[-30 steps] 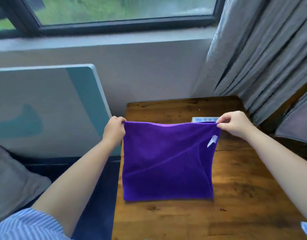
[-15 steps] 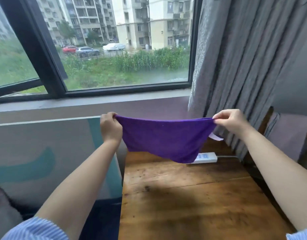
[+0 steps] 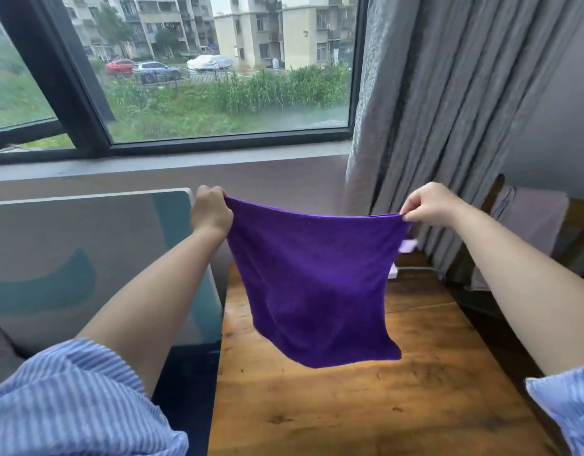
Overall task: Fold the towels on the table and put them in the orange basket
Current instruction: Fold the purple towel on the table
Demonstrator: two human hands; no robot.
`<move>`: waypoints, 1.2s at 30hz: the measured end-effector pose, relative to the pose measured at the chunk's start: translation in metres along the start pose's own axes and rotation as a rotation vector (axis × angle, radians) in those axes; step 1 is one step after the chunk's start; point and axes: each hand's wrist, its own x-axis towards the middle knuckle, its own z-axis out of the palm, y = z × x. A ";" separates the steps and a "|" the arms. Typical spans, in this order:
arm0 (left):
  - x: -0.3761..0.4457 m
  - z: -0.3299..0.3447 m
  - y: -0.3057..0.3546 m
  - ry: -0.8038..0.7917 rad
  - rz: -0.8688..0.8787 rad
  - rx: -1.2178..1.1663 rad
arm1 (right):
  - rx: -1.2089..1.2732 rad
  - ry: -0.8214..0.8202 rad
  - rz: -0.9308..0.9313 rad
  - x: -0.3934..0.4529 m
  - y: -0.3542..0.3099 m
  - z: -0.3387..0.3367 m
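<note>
- Head view, grip: your left hand (image 3: 211,216) and right hand (image 3: 427,205) each pinch a top corner of the purple towel (image 3: 313,287), fingers curled tight on the cloth. Both grips sit right at the hem, so a sharp shake could pull a corner free and drop that side.
- Head view, towel: it hangs in the air above the wooden table (image 3: 366,409), lower edge clear of the wood and slanting, top edge sagging between your hands. Lay it down with that slack and you will likely get a skewed or creased fold.
- Head view, far end: a white power strip (image 3: 393,271) lies on the table behind the towel, mostly hidden. A swinging lower edge may drape over it or catch its cable.
- Head view, left edge: the towel hangs near the table's left side, so setting it down there risks part slipping over the edge.
- Head view, basket: the orange basket is not in sight; you will have to look for it before carrying anything.
</note>
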 end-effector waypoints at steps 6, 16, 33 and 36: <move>0.001 0.010 -0.004 -0.051 -0.007 0.076 | -0.001 0.158 -0.009 0.009 0.008 0.012; 0.013 0.019 -0.019 -0.144 -0.014 0.247 | -0.108 0.203 0.004 0.026 0.010 0.037; 0.068 0.052 -0.035 0.089 -0.182 -0.166 | -0.185 0.311 -0.098 0.121 -0.013 0.080; 0.056 0.047 -0.050 0.120 -0.122 -0.151 | -0.120 0.332 -0.202 0.113 -0.008 0.085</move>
